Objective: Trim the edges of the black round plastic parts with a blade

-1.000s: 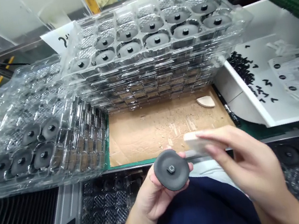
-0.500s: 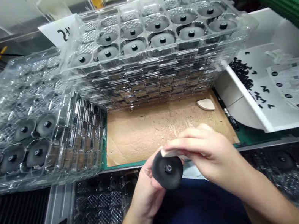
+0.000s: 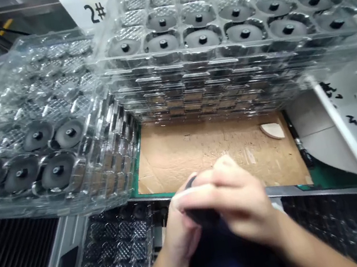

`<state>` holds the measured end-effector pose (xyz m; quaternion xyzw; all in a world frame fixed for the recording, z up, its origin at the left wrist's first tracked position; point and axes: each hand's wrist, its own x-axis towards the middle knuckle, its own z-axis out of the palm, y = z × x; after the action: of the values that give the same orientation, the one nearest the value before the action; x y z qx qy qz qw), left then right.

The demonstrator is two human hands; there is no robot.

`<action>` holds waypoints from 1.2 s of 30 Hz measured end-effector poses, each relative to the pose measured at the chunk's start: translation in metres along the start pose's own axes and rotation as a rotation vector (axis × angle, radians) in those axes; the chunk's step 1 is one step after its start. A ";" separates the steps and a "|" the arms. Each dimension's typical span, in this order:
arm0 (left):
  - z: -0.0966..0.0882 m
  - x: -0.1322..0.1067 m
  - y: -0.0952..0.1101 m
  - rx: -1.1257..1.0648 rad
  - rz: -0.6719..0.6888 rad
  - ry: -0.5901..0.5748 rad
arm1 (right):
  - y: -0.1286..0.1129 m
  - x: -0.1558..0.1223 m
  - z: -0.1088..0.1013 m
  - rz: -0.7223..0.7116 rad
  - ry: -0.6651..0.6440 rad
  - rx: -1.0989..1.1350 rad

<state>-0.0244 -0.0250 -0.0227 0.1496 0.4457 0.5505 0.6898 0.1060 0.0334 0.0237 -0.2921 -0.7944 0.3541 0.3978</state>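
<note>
Dark disc (image 3: pixel 204 216) sits between your two hands in the head view, in front of your dark blue clothing and just short of the tabletop (image 3: pixel 336 177) edge; blur and your fingers leave only a smooth black patch and a bit of rim to see. Your left hand (image 3: pixel 178 232) grips it from the side, fingers wrapped around its edge. Your right hand (image 3: pixel 240 198) lies over it with bent fingers, blocking most of its face; you cannot tell whether they pinch anything underneath.

Beyond your hands, the brown cardboard sheet (image 3: pixel 168 153) is flat, scuffed and flecked, with a pale wedge-shaped piece (image 3: pixel 273 130) at its far right and a slim black pen-like item (image 3: pixel 299 144) along that side. Clear, glossy plastic trays with textured pockets rise in a back stack (image 3: pixel 198 88) and a left stack (image 3: pixel 101 147), walling in the cardboard. Rounded grey-black discs (image 3: pixel 203 37) with short central stubs fill some pockets. A white card (image 3: pixel 91 11) reads "2#". To your right, a smooth white bin (image 3: pixel 346 131) holds small black bits (image 3: pixel 352 120).
</note>
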 end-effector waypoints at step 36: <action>-0.027 -0.004 0.036 -0.289 -0.089 -0.062 | -0.037 0.003 0.018 0.246 -0.137 -0.323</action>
<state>-0.0678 -0.0234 -0.0112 0.0459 0.3466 0.5731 0.7412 0.0828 0.0082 0.0472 -0.4222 -0.8243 0.2872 0.2445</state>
